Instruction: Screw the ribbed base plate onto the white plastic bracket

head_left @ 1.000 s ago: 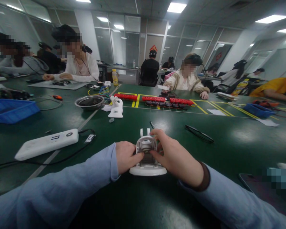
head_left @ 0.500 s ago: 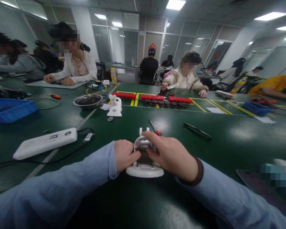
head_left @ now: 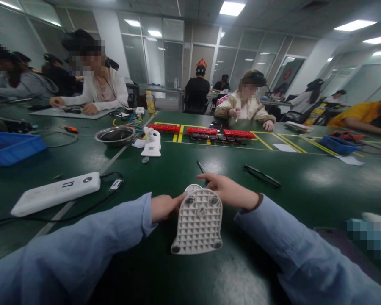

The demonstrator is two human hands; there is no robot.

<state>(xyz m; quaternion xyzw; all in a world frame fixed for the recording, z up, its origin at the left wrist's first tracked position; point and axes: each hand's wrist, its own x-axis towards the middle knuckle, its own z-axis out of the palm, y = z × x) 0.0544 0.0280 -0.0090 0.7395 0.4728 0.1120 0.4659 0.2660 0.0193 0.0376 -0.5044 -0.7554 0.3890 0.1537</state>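
A white plastic stand (head_left: 198,220) is held up between my hands above the table. Its ribbed, grid-patterned underside with round dark feet faces me, and a round white part shows behind its top edge. My left hand (head_left: 165,206) grips it from the left, its fingertips partly hidden behind the stand. On the upper right, my right hand (head_left: 231,190) closes on its edge with the index finger stretched leftward; the other fingers are partly hidden. Just beyond the right hand lies a screwdriver (head_left: 200,166), with only its shaft showing.
A white power strip-like device (head_left: 57,194) with a black cable lies left. Farther out are a metal bowl (head_left: 114,142), another white plastic part (head_left: 151,146), black tweezers (head_left: 262,176) and red strips (head_left: 203,131). A blue tray (head_left: 12,148) stands far left. Co-workers sit across the table.
The white stand has been tipped so its underside now faces me; before, its hollow inside was showing. My right hand has shifted to its upper edge, covering the screwdriver's red handle.
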